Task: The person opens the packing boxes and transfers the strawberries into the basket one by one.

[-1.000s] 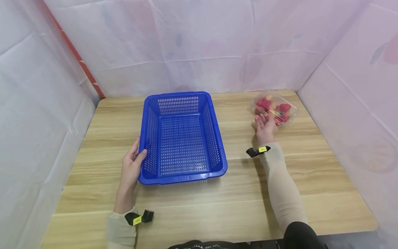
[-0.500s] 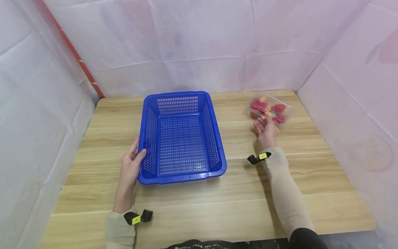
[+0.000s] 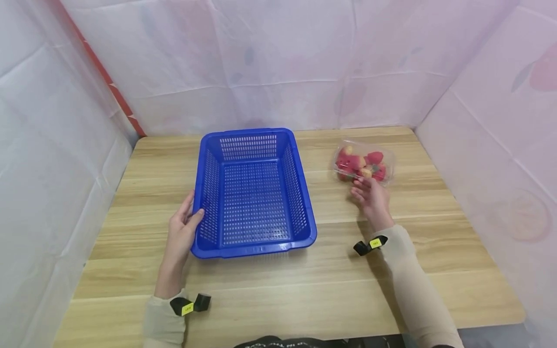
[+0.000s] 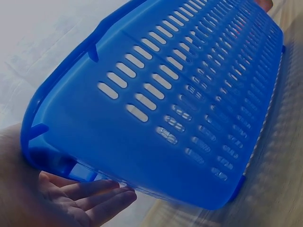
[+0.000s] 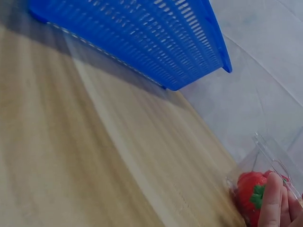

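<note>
A blue plastic basket [image 3: 254, 250], rectangular with slotted walls, stands on the table left of centre. My left hand [image 3: 180, 237] grips its left rim, thumb over the top edge and fingers along the outside wall. At right is a clear plastic box [image 3: 388, 163] holding several red and yellow pieces. Among them the right wrist view shows a strawberry [image 5: 248, 187] with green leaves. My right hand [image 3: 372, 199] holds the box by its near edge, fingers loosely bent and palm turned inward. The far part of the thumb is hidden.
The wooden table [image 3: 270, 299] ends at a pale fabric backdrop [image 3: 287, 63] at the back. More fabric hangs on both sides. A black wrist strap [image 3: 370, 245] with a yellow label is on my right sleeve, and a similar one is on the left.
My right hand and the clear box have moved left and nearer to me, so the gap to the basket is smaller. The left hand and the basket have hardly moved.
</note>
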{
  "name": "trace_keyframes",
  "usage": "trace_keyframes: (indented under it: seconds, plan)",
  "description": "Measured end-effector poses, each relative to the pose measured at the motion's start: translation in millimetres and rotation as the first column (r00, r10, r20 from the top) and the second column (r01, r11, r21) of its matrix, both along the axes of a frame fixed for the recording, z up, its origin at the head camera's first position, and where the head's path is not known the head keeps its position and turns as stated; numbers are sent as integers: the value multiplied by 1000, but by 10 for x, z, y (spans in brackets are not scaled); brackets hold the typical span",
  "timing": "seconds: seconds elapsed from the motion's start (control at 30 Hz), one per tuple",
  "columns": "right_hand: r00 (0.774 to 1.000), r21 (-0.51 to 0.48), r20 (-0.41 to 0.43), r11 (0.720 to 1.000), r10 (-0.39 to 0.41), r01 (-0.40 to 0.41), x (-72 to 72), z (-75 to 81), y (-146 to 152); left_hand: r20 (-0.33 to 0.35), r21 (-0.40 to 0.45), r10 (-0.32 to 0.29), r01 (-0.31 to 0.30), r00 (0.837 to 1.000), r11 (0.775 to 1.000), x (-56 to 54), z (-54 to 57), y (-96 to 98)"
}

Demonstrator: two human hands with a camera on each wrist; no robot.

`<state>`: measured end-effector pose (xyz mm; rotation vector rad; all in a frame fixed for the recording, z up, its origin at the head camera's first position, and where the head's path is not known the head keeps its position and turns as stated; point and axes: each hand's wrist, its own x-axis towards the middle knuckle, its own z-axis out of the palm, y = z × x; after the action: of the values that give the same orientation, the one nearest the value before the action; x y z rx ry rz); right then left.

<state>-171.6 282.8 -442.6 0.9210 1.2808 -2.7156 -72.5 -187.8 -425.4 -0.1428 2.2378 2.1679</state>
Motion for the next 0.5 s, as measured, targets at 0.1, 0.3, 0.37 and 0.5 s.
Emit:
trace_keyframes:
  seconds: [0.1,0.3,0.37,0.5]
  plan:
    - [998,6,-22,998,64,-64,117,16,-1,7,-46,-18,18,1000,999,-15,18,-22]
    - [987,71,-25,985,158,-156,346,26,9,-70,-366,-66,36,995,930,-31,134,-52]
    - [982,133,-35,975,184,-178,421,23,15,-127,-490,-86,13,988,871,-41,209,-37]
    - [976,216,-51,956,212,-197,543,23,19,-270,-622,-153,-52,951,781,-49,389,65]
